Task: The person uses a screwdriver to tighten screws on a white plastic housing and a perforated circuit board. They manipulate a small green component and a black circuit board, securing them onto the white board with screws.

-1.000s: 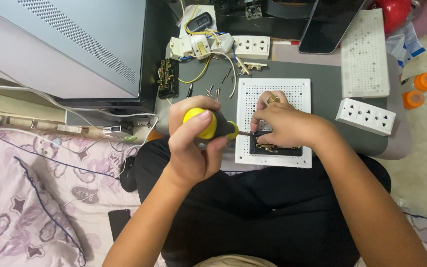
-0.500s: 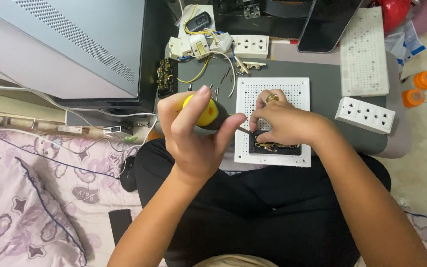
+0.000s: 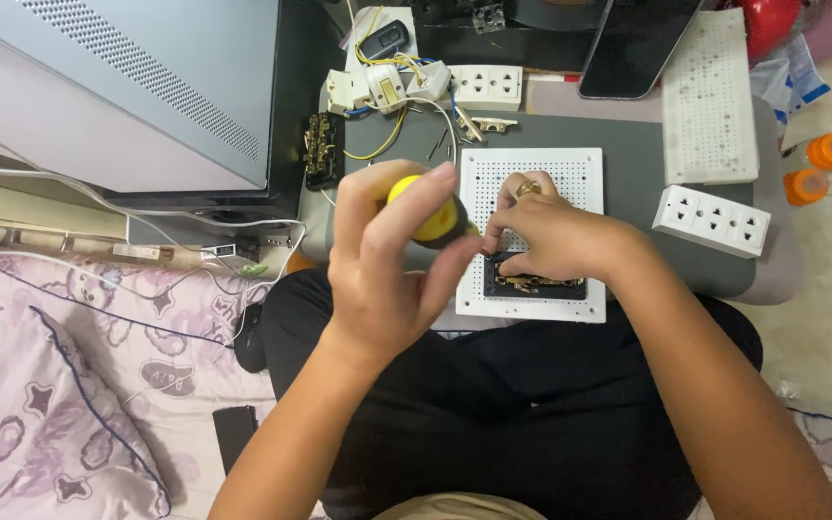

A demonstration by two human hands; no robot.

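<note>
Screwdriver [image 3: 426,214] in left hand [image 3: 387,260], near white board [image 3: 570,173] left edge.

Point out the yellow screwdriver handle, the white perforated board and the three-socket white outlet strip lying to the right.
yellow screwdriver handle [image 3: 432,220], head view, on its rounded yellow end.
white perforated board [image 3: 575,173], head view, on its bare upper right corner.
white outlet strip [image 3: 712,221], head view, on its middle socket.
</note>
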